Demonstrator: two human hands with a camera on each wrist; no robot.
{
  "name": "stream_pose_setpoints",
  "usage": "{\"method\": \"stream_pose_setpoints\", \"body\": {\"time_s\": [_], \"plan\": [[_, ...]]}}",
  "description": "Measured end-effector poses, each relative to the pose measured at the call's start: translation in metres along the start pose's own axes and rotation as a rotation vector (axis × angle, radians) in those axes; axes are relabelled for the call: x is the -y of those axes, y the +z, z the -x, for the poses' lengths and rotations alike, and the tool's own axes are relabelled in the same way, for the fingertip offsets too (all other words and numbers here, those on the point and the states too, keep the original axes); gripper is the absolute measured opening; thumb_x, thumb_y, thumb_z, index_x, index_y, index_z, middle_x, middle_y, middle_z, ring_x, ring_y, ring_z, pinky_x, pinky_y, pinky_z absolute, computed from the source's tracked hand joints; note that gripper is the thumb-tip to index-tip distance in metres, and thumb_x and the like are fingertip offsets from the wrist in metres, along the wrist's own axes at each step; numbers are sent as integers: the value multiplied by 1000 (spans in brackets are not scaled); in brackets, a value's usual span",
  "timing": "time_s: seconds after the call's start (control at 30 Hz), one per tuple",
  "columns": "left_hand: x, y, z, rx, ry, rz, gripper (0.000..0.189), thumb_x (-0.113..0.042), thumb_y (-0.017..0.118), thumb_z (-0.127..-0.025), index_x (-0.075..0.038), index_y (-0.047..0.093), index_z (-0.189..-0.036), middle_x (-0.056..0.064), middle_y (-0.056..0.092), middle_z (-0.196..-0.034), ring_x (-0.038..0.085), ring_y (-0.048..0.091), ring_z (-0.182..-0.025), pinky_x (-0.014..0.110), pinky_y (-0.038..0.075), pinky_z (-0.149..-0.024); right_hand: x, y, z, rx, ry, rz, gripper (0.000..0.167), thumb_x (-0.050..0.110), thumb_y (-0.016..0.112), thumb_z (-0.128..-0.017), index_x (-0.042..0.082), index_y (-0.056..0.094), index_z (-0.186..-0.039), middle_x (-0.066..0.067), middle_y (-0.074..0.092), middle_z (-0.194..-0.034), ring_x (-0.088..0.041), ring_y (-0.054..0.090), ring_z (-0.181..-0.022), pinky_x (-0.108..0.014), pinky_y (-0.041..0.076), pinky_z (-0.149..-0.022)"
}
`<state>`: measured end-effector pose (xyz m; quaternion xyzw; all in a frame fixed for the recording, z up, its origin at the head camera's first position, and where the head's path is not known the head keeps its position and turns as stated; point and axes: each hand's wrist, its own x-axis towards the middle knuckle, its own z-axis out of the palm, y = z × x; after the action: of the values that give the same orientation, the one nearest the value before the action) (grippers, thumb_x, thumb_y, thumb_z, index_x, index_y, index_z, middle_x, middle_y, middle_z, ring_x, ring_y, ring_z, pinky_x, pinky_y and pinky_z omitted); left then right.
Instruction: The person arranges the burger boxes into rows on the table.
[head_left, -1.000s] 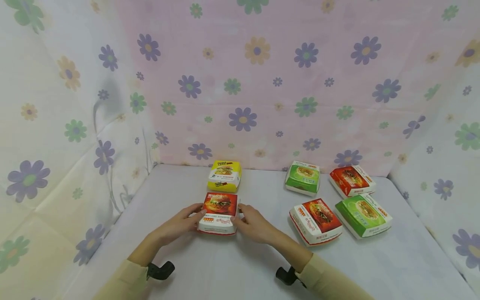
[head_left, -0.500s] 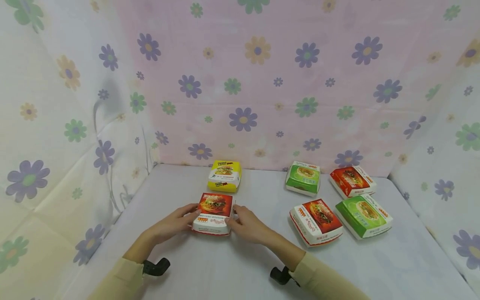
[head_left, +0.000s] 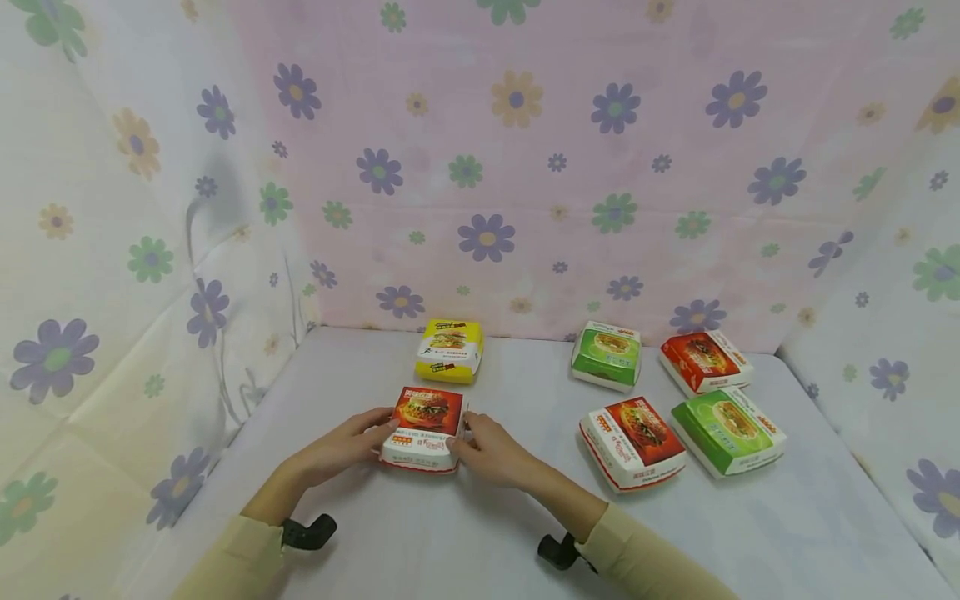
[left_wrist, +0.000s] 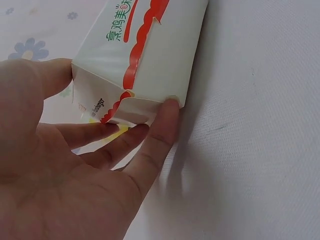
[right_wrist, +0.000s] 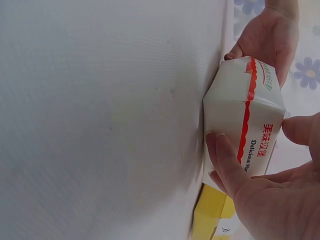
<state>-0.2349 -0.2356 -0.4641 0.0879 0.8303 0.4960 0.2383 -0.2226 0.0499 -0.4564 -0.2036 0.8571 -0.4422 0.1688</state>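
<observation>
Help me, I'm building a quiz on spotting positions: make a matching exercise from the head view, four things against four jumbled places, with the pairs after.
Things:
1. left hand
2. yellow box
3. right hand
4. near green box

Places:
A. at the right side of the held box
B. in the group on the right of the table
C. just beyond the held box
D. at the held box's left side

Pairs: 1-D, 2-C, 3-A, 4-B.

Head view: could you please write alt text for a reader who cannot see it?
A person's left hand and right hand hold a red burger box by its sides, near a yellow box. Two green boxes and two other red boxes lie to the right on a pale table.
</observation>
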Motion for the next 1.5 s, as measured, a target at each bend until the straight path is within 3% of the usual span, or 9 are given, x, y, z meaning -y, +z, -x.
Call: {"method": "stream_pose_setpoints", "body": {"time_s": [0.27,0.6,0.73,0.83,0.97,1.1,1.37,1.5], "plan": [[-1,1,3,6,6,-1,72,-49,50,-106,-3,31,-159,21,39,-157,33,49,-132,52,47,-104,1,1,2,-7,-2,22,62,30,60,-103,-11,42,-147,-22,57,-131,-22,55,-102,-42,56,-87],[-1,0,3,7,-6,-7,73,-47,49,-107,0,29,-159,22,43,-154,30,53,-127,49,50,-102,-1,3,-1,13,-8,58,51,30,56,-105,-10,50,-136,-17,60,-119,-21,53,-97,-37,50,-78],[-3,0,4,9,-5,-14,73,-47,48,-107,0,28,-159,22,44,-154,30,53,-126,49,50,-102,1,2,0,22,1,42,53,31,56,-105,-9,49,-137,-18,60,-122,-22,53,-98,-39,50,-80],[-3,0,4,11,-3,-16,72,-47,47,-107,-1,28,-159,22,45,-153,29,54,-125,48,50,-100,1,1,2,37,33,23,57,35,56,-105,-8,47,-142,-21,58,-132,-23,55,-107,-44,52,-90],[-2,-1,3,24,4,-8,73,-47,47,-108,-1,27,-160,21,48,-150,27,56,-120,46,51,-97,-1,-3,5,53,68,13,68,40,55,-105,-8,39,-151,-25,51,-148,-29,53,-128,-52,48,-105],[-2,-1,3,39,2,-4,74,-48,47,-108,-1,25,-160,21,49,-148,26,56,-118,46,52,-96,-2,-6,8,74,79,-5,73,42,54,-105,-9,34,-154,-25,45,-154,-35,44,-142,-54,43,-110],[-3,-1,5,44,-10,-12,76,-50,45,-108,0,24,-160,18,55,-139,25,58,-112,43,53,-93,-5,-14,16,115,102,45,76,48,53,-104,-6,35,-154,-19,54,-145,-32,55,-129,-53,50,-103],[-3,-3,6,43,-15,-20,76,-50,45,-108,2,23,-160,16,60,-130,24,61,-105,43,55,-91,-3,-20,22,126,93,80,77,48,54,-104,-7,35,-154,-19,54,-146,-33,53,-133,-55,48,-104]]}}
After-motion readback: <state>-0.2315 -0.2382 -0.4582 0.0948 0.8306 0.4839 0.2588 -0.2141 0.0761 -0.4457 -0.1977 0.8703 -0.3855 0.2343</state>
